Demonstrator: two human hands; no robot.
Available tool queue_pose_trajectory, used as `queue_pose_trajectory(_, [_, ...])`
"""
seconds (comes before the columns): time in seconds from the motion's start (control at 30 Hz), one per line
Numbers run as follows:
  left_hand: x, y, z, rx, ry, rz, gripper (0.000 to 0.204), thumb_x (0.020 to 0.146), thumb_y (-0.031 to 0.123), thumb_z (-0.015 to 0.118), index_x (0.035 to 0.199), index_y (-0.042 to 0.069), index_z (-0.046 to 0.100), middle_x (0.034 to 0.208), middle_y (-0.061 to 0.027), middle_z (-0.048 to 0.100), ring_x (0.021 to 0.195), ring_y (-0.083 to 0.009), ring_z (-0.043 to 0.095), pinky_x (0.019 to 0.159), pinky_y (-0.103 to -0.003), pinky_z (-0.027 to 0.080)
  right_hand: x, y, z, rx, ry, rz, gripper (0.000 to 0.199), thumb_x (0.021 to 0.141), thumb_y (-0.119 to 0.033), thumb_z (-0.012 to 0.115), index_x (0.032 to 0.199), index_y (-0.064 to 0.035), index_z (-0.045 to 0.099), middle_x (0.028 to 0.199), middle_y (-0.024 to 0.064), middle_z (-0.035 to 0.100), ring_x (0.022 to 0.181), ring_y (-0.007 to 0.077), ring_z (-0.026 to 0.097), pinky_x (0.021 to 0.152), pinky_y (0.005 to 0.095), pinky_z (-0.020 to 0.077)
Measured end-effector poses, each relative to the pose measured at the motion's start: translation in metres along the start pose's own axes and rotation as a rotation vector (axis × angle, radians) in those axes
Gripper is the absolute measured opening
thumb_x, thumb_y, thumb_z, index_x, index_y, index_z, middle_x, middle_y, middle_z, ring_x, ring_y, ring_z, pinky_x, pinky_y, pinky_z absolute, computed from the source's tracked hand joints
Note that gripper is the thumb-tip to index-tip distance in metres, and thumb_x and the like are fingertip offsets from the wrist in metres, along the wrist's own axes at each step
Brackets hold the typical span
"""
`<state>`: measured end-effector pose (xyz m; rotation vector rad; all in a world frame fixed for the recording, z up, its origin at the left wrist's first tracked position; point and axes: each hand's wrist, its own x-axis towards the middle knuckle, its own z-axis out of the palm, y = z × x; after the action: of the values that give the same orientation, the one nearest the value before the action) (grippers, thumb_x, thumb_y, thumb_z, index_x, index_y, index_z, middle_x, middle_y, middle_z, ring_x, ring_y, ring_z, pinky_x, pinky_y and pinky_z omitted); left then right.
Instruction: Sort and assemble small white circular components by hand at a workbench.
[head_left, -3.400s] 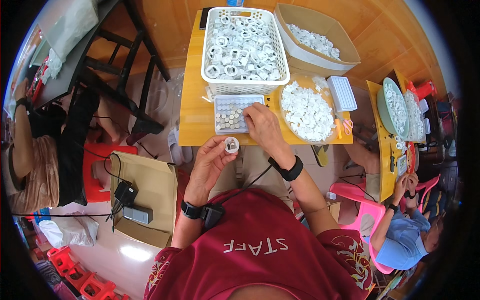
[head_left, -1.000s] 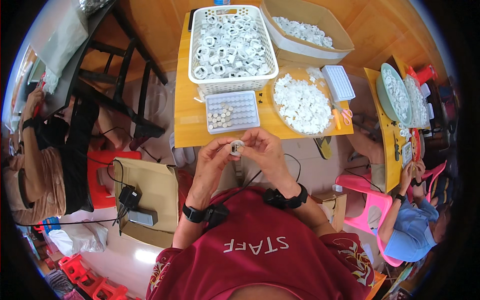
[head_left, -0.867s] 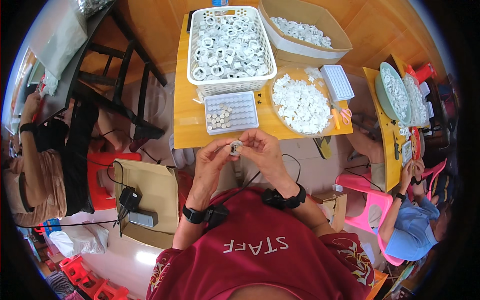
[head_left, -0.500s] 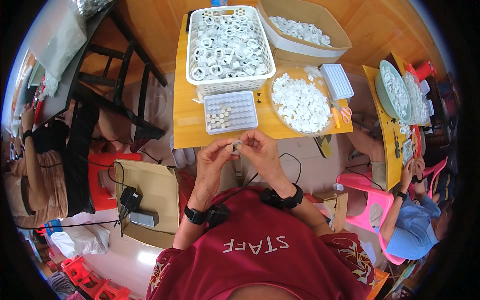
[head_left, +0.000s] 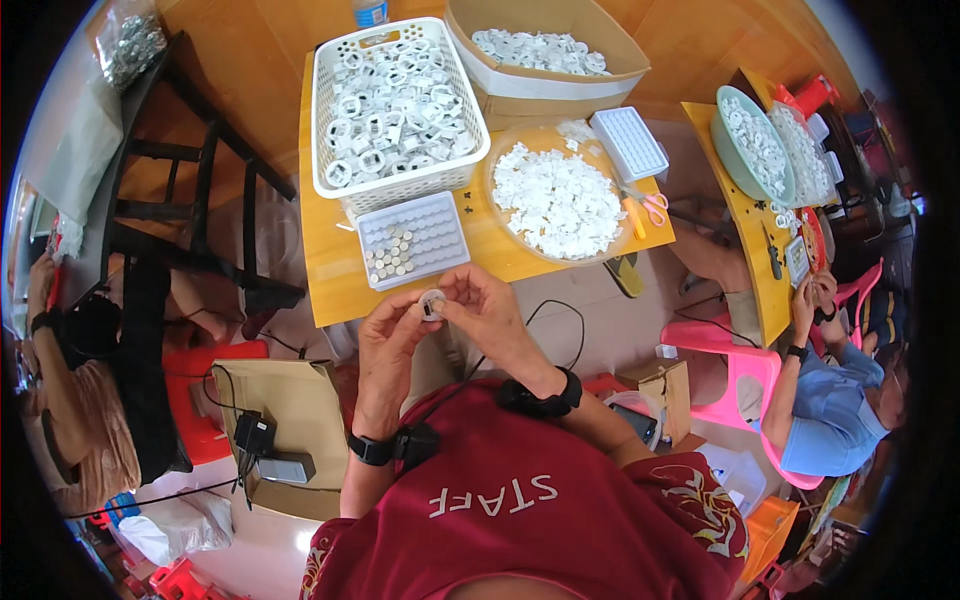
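Observation:
In front of the table's near edge, a small round white plastic housing (head_left: 431, 305) with a dark slot is held between both hands. My left hand (head_left: 386, 338) pinches its left side between thumb and fingers. On the other side, the fingertips of my right hand (head_left: 490, 318) close on the housing and partly cover it. Just beyond my hands lies a pale plastic tray (head_left: 440, 222) with moulded rows; several silver button cells (head_left: 392, 256) are gathered at its left. Whether a cell sits in the housing is too small to tell.
Behind the tray stands a white basket (head_left: 415, 188) of similar housings. A round tray of small white pieces (head_left: 560, 205), scissors (head_left: 655, 205) and another moulded tray (head_left: 630, 145) lie to the right. A cardboard box (head_left: 550, 98) stands behind. Co-workers sit at both sides.
The whole view has shifted, so the table appears farther left and tilted. The housing's slotted face shows more clearly now. Both hands still hold it.

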<state>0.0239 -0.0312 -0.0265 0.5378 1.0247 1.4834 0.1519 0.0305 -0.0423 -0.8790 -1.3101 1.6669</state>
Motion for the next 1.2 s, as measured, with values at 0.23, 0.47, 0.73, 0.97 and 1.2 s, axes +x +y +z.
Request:
queue_pose_trajectory(0.23, [0.003, 0.003, -0.005, -0.066, 0.024, -0.043, 0.021, 0.086, 0.008, 0.054, 0.105, -0.001, 0.057, 0.099, -0.0115, 0.061, 0.082, -0.0162, 0.06, 0.073, -0.026, 0.051, 0.031, -0.02, -0.079, -0.726, 0.406, -0.286, 0.008, 0.074, -0.003, 0.059, 0.082, -0.0014, 0.061, 0.074, 0.0088, 0.058, 0.063, 0.0176, 0.057, 0.056, 0.0283, 0.0443])
queue_pose_trajectory(0.47, [0.001, -0.001, -0.016, -0.122, 0.077, -0.06, 0.021, 0.086, 0.008, 0.053, 0.105, -0.002, 0.057, 0.098, -0.0134, 0.061, 0.08, -0.0186, 0.062, 0.069, -0.026, 0.053, 0.052, -0.019, -0.113, -0.984, 0.249, -0.242, 0.018, 0.066, 0.001, 0.063, 0.084, -0.0008, 0.061, 0.075, 0.0128, 0.056, 0.068, 0.0278, 0.058, 0.062, 0.0347, 0.0457])
queue_pose_trajectory(0.73, [-0.002, -0.002, -0.018, -0.108, 0.075, -0.084, 0.021, 0.087, 0.008, 0.052, 0.105, -0.001, 0.056, 0.098, -0.0147, 0.061, 0.08, -0.0182, 0.062, 0.069, -0.026, 0.053, 0.06, -0.012, -0.112, -1.073, 0.224, -0.189, 0.022, 0.065, 0.006, 0.057, 0.085, -0.002, 0.059, 0.079, 0.0147, 0.053, 0.075, 0.0332, 0.055, 0.066, 0.0389, 0.0448])
queue_pose_trajectory(0.97, [-0.002, -0.007, -0.017, -0.094, 0.043, -0.099, 0.022, 0.087, 0.01, 0.051, 0.106, -0.002, 0.055, 0.099, -0.0159, 0.061, 0.081, -0.0185, 0.062, 0.069, -0.025, 0.054, 0.062, -0.007, -0.112, -1.096, 0.211, -0.315, 0.018, 0.068, 0.006, 0.053, 0.084, 0.0003, 0.057, 0.08, 0.017, 0.054, 0.074, 0.0364, 0.055, 0.065, 0.0402, 0.0448])
queue_pose_trajectory(1.2, [-0.005, -0.007, -0.019, -0.102, 0.047, -0.093, 0.022, 0.087, 0.01, 0.052, 0.105, -0.001, 0.056, 0.099, -0.016, 0.061, 0.081, -0.0191, 0.062, 0.069, -0.025, 0.054, 0.064, -0.02, -0.109, -1.073, 0.271, -0.4, 0.023, 0.071, 0.007, 0.049, 0.09, 0.0003, 0.059, 0.075, 0.0162, 0.052, 0.069, 0.034, 0.055, 0.061, 0.0361, 0.0455])
